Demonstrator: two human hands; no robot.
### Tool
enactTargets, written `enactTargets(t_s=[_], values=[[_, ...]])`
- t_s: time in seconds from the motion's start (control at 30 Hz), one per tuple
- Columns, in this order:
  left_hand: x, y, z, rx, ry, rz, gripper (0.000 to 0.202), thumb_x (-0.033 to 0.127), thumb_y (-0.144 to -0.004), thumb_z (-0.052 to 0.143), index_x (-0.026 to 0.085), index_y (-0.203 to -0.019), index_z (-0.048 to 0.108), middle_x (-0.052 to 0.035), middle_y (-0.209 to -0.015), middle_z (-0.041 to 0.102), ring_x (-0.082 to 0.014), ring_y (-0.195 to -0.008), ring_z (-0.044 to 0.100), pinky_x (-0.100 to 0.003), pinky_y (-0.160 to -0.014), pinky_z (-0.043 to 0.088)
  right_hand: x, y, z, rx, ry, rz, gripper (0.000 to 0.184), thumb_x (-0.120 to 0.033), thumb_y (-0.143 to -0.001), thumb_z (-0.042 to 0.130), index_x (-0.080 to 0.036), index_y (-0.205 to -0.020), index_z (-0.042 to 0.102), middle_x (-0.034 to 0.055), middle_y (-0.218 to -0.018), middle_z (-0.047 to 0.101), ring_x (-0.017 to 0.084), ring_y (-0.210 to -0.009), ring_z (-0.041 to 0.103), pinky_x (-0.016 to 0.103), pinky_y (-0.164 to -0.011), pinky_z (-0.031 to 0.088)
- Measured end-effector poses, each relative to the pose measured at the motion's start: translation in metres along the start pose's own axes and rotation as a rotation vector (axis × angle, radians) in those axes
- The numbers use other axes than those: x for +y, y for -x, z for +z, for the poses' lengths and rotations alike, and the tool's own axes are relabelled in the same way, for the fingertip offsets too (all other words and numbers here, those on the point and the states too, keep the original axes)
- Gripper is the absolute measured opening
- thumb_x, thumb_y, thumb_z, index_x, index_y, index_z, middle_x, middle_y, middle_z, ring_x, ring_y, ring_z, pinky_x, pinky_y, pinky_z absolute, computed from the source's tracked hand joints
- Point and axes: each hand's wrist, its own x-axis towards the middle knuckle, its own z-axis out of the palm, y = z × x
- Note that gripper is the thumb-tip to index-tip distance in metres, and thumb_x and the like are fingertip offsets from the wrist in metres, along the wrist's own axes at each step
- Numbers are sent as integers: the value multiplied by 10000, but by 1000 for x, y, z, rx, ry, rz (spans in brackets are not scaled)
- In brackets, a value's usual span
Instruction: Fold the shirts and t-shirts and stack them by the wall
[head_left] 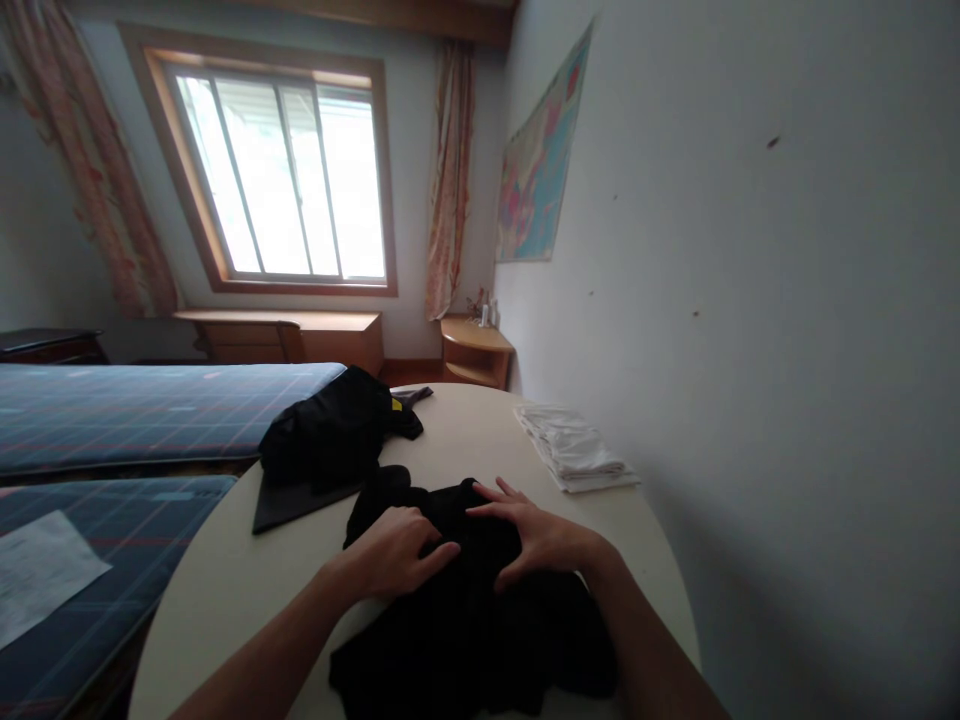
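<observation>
A black garment (pixel 465 620) lies crumpled on a round cream table (pixel 225 590) in front of me. My left hand (pixel 397 555) rests on its upper left part, fingers curled with the index finger stretched along the cloth. My right hand (pixel 525 530) lies flat on the garment beside it, fingers spread. Neither hand lifts the cloth.
A pile of black clothes (pixel 330 435) sits on the table's far left, and a stack of folded white cloth (pixel 574 450) at the far right by the wall. Two beds with blue plaid covers (pixel 135 410) stand left. A window, wooden desk and corner shelf are behind.
</observation>
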Motion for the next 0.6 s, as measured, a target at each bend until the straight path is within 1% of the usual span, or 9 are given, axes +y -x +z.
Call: enactTargets(t_s=[0.07, 0.1, 0.17, 0.23, 0.3, 0.37, 0.47, 0.53, 0.6], values=[[0, -3, 3, 103, 11, -10, 469, 467, -964, 389, 187, -665, 617, -68, -702, 666, -203, -701, 625, -313, -694, 433, 0, 1, 0, 4, -15, 3, 984, -521, -546, 870, -348, -1428, 470, 20, -1608, 193, 349, -1486, 24, 533, -1199, 77], [-2, -5, 6, 182, 24, -10, 377, 440, -937, 448, 189, -717, 625, -72, -778, 682, -218, -785, 632, -330, -757, 446, 0, 1, 1, 2, -29, -3, 985, -515, -554, 867, -337, -1434, 464, 28, -1598, 228, 343, -1485, 59, 521, -1202, 93], [-6, -9, 13, 310, 81, 13, 229, 392, -864, 564, 195, -948, 644, -99, -1086, 677, -260, -1038, 599, -381, -920, 434, -1, 1, 2, 3, -56, -25, 979, -502, -562, 865, -302, -1435, 470, 48, -1560, 326, 330, -1476, 137, 490, -1207, 125], [-11, -12, 20, 300, 170, 42, 471, 353, -817, 621, 216, -1260, 545, -108, -1358, 555, -266, -1206, 528, -398, -1020, 398, -3, 1, 2, 25, -79, -47, 944, -488, -560, 868, -276, -1407, 508, 60, -1511, 411, 316, -1448, 242, 456, -1204, 173], [-15, -14, 24, 209, 228, 33, 639, 326, -806, 622, 238, -1408, 424, -97, -1413, 519, -254, -1233, 523, -383, -1034, 399, -5, 2, 1, 60, -98, -57, 868, -482, -557, 872, -279, -1345, 569, 55, -1471, 463, 302, -1390, 361, 430, -1184, 237], [-15, -15, 23, 141, 217, -14, 572, 314, -804, 609, 237, -1357, 485, -84, -1303, 608, -255, -1177, 567, -368, -1005, 419, -6, 4, -3, 97, -114, -67, 691, -499, -611, 845, -282, -1236, 647, 44, -1422, 515, 282, -1321, 453, 413, -1155, 291], [-11, -15, 17, 110, 118, -166, 336, 337, -808, 589, 214, -1120, 608, -85, -1099, 689, -270, -1038, 636, -348, -887, 465, -7, 9, -12, 137, -143, -111, 384, -533, -807, 686, -250, -1064, 724, 46, -1308, 605, 253, -1225, 542, 394, -1106, 351], [-11, -14, 14, 101, 48, -286, 263, 353, -816, 572, 210, -1034, 605, -86, -1028, 701, -275, -961, 663, -332, -792, 478, -8, 12, -16, 181, -152, -148, 351, -524, -870, 616, -231, -1025, 733, 56, -1237, 644, 245, -1179, 574, 393, -1080, 376], [-15, -14, 12, 111, -8, -399, 235, 346, -833, 548, 204, -1015, 589, -93, -1011, 704, -278, -948, 672, -322, -755, 473, -7, 14, -17, 269, -127, -167, 340, -506, -852, 647, -227, -1030, 726, 63, -1194, 662, 250, -1183, 569, 398, -1073, 382]])
